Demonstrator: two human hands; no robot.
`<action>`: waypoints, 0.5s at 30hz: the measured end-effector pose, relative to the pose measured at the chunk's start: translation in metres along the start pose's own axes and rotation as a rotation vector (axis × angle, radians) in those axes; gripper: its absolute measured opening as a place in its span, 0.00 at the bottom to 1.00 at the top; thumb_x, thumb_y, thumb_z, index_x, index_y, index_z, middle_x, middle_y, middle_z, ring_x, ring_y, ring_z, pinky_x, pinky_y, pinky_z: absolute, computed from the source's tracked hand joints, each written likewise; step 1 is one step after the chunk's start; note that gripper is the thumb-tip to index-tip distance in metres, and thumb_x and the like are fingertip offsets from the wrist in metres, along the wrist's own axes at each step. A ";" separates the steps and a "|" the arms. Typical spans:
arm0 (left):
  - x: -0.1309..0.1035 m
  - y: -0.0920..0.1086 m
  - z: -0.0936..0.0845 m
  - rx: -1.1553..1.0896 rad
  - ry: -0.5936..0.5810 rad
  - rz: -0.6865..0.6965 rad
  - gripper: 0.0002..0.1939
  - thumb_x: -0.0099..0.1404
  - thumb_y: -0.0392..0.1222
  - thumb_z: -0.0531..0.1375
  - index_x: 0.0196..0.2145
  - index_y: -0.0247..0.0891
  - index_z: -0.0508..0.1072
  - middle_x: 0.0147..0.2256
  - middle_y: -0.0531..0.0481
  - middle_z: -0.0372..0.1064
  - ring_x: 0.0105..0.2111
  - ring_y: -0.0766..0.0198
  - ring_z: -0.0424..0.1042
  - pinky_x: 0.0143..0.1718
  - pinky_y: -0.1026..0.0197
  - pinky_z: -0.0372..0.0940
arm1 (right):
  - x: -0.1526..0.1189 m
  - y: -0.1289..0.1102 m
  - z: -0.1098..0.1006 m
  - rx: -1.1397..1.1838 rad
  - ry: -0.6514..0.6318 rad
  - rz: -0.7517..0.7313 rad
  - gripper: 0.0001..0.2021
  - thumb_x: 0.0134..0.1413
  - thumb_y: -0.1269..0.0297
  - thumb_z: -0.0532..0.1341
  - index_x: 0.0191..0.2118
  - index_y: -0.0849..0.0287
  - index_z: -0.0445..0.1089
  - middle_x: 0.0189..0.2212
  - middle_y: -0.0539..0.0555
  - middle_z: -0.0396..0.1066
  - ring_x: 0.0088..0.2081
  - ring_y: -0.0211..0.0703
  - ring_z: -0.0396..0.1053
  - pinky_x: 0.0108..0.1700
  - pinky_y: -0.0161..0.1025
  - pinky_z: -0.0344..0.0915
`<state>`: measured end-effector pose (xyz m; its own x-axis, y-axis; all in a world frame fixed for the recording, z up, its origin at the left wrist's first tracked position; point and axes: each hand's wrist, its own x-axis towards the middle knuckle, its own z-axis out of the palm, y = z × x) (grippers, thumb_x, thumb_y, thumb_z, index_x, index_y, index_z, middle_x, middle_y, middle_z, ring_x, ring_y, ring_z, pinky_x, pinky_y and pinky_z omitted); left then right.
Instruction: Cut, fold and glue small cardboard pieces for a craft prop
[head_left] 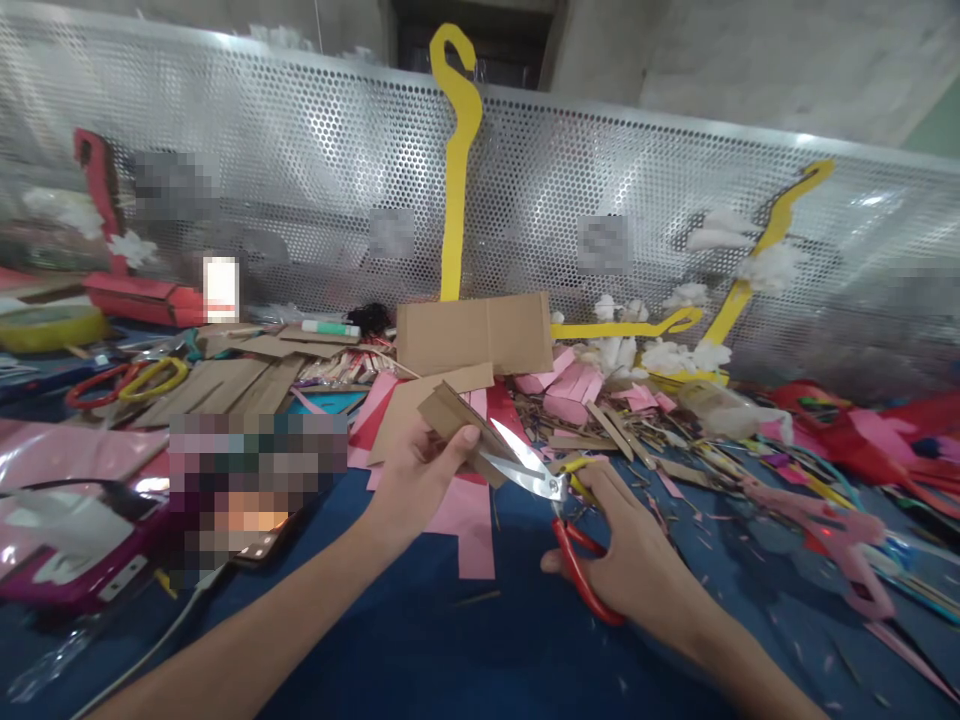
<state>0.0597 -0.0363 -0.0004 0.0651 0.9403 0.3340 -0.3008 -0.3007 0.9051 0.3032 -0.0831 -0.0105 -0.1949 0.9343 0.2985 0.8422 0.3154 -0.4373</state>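
A small strip of brown cardboard (444, 408) is pinched between the thumb and fingers of my left hand (427, 465). My right hand (637, 550) grips a pair of scissors (551, 488) with red and yellow handles. The scissors' blades are spread, and they meet the right end of the cardboard strip; how far they cut into it I cannot tell. Beneath the strip, pink paper (474, 540) lies on the dark blue table cover (450, 660). Behind my hands stands a cardboard box (474, 335) with a tall yellow hook-shaped piece (459, 150) rising behind it.
A pink glue gun (832, 530) rests at the right. Scissors with orange and yellow handles (154, 380) and cardboard scraps (225, 390) lie at the left, near a purple power strip (97, 570). A perforated metal panel (337, 150) borders the back.
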 end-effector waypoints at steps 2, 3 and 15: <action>0.000 0.001 0.000 0.012 -0.004 0.009 0.12 0.65 0.48 0.66 0.41 0.38 0.74 0.39 0.46 0.79 0.39 0.57 0.80 0.44 0.55 0.79 | 0.000 0.000 0.001 0.005 0.012 -0.018 0.29 0.43 0.56 0.73 0.50 0.53 0.64 0.53 0.59 0.68 0.53 0.61 0.68 0.50 0.50 0.67; 0.000 0.001 0.001 0.016 -0.006 0.010 0.12 0.65 0.48 0.66 0.42 0.38 0.74 0.39 0.46 0.79 0.40 0.57 0.80 0.44 0.54 0.79 | 0.000 -0.001 0.001 0.008 0.018 -0.026 0.28 0.44 0.56 0.73 0.50 0.53 0.64 0.52 0.59 0.69 0.52 0.60 0.68 0.49 0.50 0.68; 0.000 -0.001 0.001 0.006 -0.060 -0.006 0.12 0.65 0.47 0.66 0.42 0.38 0.73 0.36 0.47 0.77 0.34 0.59 0.79 0.35 0.56 0.79 | 0.001 -0.005 -0.003 0.052 0.002 -0.072 0.14 0.53 0.55 0.68 0.38 0.54 0.65 0.31 0.49 0.71 0.32 0.44 0.68 0.36 0.38 0.64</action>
<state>0.0608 -0.0358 -0.0010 0.1237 0.9309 0.3437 -0.2949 -0.2962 0.9084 0.3005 -0.0839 -0.0057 -0.2527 0.9086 0.3326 0.7986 0.3900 -0.4585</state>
